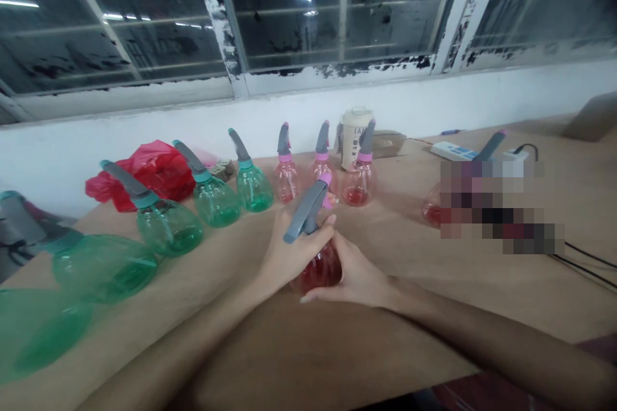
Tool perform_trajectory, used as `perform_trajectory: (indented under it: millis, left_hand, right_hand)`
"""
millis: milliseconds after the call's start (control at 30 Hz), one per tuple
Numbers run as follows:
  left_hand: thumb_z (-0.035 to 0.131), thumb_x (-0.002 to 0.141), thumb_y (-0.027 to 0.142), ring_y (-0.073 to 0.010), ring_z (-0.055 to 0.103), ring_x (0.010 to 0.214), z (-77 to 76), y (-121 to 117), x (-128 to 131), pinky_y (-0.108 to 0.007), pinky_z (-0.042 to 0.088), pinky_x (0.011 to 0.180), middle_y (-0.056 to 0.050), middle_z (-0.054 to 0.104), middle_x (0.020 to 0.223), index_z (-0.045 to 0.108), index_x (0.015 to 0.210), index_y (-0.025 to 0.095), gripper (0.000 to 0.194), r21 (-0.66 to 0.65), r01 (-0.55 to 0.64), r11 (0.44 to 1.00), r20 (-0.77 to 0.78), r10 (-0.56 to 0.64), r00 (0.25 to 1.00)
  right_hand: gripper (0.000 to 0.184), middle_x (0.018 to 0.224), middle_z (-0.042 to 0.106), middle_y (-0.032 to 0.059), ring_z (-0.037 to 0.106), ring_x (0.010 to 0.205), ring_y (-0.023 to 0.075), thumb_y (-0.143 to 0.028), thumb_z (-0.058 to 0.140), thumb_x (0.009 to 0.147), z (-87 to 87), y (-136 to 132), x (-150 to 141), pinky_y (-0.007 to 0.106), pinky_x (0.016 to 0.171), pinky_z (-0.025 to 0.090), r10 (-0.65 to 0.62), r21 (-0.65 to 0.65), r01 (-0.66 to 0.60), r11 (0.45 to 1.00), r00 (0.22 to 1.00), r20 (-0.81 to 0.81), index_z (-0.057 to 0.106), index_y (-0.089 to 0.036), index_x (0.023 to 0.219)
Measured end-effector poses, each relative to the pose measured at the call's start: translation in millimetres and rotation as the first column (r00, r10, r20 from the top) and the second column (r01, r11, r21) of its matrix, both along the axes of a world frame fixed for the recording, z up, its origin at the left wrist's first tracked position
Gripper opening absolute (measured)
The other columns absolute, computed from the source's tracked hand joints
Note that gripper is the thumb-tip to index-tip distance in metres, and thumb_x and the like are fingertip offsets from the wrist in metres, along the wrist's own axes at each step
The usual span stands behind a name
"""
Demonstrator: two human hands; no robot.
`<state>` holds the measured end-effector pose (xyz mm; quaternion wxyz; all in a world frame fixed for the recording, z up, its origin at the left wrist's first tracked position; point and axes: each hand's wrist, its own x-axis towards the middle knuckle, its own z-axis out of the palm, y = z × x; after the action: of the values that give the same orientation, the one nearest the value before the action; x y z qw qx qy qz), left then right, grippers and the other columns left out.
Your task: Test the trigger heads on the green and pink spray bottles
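Note:
Between my hands a red spray bottle (318,270) stands at the middle of the table; its grey trigger head points up and slightly tilted, with a pink nozzle and trigger. My left hand (294,247) wraps around the neck, just under the grey head. Around the bottle's round body curls my right hand (361,270), its thumb low on the near side. Red liquid shows through the clear pink wall. Behind it are more pink bottles, the closest being a pink spray bottle (359,186) and another (286,176).
Several green spray bottles (171,231) curve along the left. A red plastic bag (154,170) lies behind them. At the back stands a cream cup (354,141). To the right are a power strip (453,151), cables (588,273) and a partly blurred pink bottle (434,209).

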<state>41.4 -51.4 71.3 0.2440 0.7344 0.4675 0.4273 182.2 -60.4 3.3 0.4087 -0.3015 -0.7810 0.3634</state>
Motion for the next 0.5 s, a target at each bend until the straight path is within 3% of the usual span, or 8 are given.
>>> perform_trajectory:
  millis: [500]
  left_hand:
    - [0.058, 0.079, 0.031, -0.0165, 0.065, 0.067, 0.4, 0.8, 1.5, -0.029, 0.053, 0.062, 0.000, 0.067, 0.074, 0.059, 0.081, 0.021, 0.010, 0.026, -0.001, 1.000, -0.014, 0.002, 1.000]
  right_hand:
    - [0.095, 0.137, 0.045, 0.0123, 0.043, 0.128, 0.0293, -0.048, 0.080, 0.058, 1.6, 0.2, -0.5, 0.050, 0.105, 0.038, 0.013, 0.008, -0.013, 1.000, 1.000, -0.012, 0.030, -0.024, 0.135]
